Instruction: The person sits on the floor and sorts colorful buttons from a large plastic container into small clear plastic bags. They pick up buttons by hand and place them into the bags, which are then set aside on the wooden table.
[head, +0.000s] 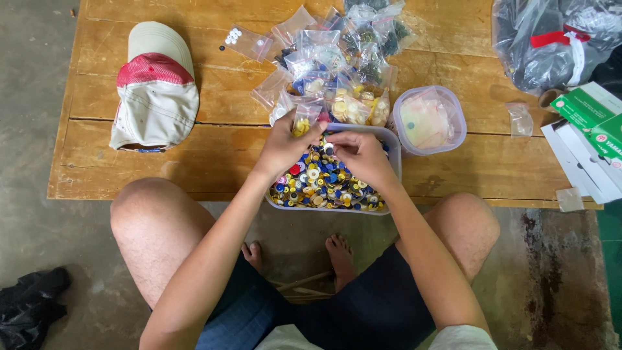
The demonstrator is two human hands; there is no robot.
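Plastic tub (392, 150) w/ mixed buttons (321, 185) sits at the near edge of the wooden table (162, 165), right between your knees, and it's heaped w/ blue, yellow, white and red ones all jumbled. So the bulk of the sorting looks undone, as far as I can judge.

Your left hand (285, 146) pinches a small clear bag (303, 120) by its mouth; yellow buttons show inside it, held just above the tub's far-left corner. Your right hand (359, 155) is closed fingertip-to-thumb on one small white button (329, 148), right next to the bag's opening, over the tub.

Done so far, by the look of it: a pile of filled bags (340, 71) lies just beyond the tub, toward the far side of the table. Each seems to hold one colour, e.g. cream, dark, blue, though several are too crumpled to read. One bag w/ white buttons (245, 43) lies apart, far left of the pile.

Right of the tub stands a smaller round-cornered container (453, 104) w/ what look like empty clear bags inside, so there's stock left to fill. A loose empty bag (519, 118) lies further right.

Also around: a cap (155, 91) on the left of the table, a big clear sack (551, 39) at far right, green-and-white boxes (593, 123) at the right edge.
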